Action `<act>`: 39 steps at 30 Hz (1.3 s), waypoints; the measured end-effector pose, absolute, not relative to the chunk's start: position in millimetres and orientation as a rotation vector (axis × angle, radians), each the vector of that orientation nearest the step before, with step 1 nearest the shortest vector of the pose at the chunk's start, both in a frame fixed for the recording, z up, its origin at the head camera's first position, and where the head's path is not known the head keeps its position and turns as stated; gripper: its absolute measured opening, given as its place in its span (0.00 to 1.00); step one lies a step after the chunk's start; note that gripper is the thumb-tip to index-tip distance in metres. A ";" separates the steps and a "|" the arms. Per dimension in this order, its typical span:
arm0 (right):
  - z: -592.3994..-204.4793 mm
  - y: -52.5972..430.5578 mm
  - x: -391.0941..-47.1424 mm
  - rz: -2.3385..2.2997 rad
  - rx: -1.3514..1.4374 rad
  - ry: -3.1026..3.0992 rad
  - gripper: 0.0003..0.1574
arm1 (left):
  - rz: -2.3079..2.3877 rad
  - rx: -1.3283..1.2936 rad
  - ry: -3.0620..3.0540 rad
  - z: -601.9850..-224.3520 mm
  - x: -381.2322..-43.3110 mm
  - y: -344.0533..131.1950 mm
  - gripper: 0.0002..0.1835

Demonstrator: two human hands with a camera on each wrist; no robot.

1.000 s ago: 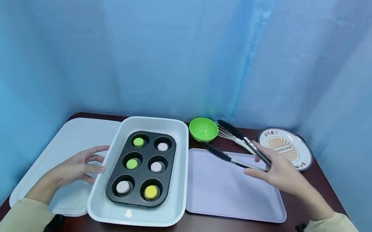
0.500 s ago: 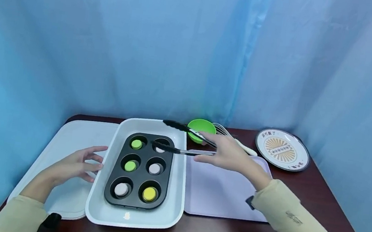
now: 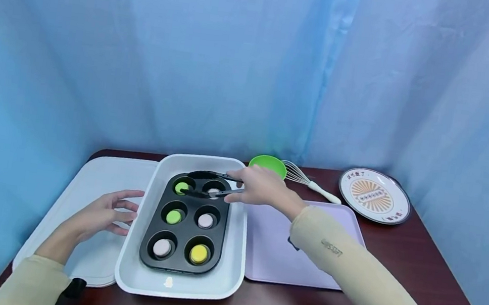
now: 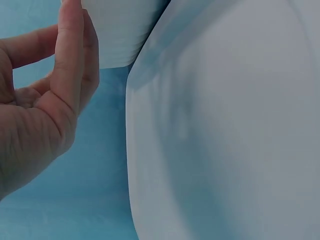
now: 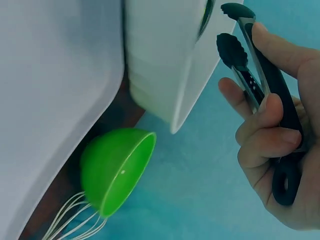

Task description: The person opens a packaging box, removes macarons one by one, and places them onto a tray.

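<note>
My right hand (image 3: 263, 188) grips black-headed tongs (image 3: 205, 174) over the back row of a dark muffin tin (image 3: 187, 234). The tong heads are apart, one on each side of a small round green piece (image 3: 181, 185) in the back left cup. Other cups hold a second green piece (image 3: 173, 216), a yellow piece (image 3: 199, 254) and several pale pink-white pieces (image 3: 206, 220). The tin lies in a deep white tray (image 3: 177, 289). At that tray's left rim, my left hand (image 3: 104, 214) has loosely bent fingers and holds nothing.
A white lid-like board (image 3: 99, 175) lies on the left. Right of the tray is a flat lilac tray (image 3: 277, 258). Behind stand a green bowl (image 3: 266, 162) and a whisk (image 3: 324, 192), with a patterned plate (image 3: 374, 196) at the back right.
My right hand has carried the tongs leftward from over the lilac tray to the muffin tin's back row, and lowered them round the green piece. The left hand stays at the tray's rim.
</note>
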State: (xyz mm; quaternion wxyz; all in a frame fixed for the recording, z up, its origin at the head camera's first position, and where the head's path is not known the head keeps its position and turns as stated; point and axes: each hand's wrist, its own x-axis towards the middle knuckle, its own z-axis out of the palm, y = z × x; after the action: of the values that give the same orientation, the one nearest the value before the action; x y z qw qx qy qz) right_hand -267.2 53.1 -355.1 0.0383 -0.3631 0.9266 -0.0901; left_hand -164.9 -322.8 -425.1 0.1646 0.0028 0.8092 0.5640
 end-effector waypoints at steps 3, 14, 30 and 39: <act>-351.8 40.8 -270.5 -0.257 -1.078 2.830 0.45 | 1.608 0.015 2.305 -423.1 -165.1 -320.8 0.38; -354.0 10.8 -277.7 -0.107 -0.969 2.797 0.47 | 1.555 -0.068 2.348 -424.6 -161.5 -315.7 0.36; -349.0 1.5 -290.1 -0.122 -0.845 2.675 0.45 | 1.564 -0.073 2.323 -420.0 -165.4 -313.5 0.37; -348.4 -6.7 -284.6 -0.036 -0.913 2.710 0.43 | 1.576 -0.053 2.306 -418.8 -164.6 -315.8 0.38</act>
State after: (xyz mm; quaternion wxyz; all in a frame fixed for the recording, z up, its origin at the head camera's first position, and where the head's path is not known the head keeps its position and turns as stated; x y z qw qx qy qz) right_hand -284.6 -6.7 -348.4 0.1407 -0.3160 0.9382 -0.0123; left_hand -164.6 -315.8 -418.8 0.1733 -0.0188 0.8130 0.5556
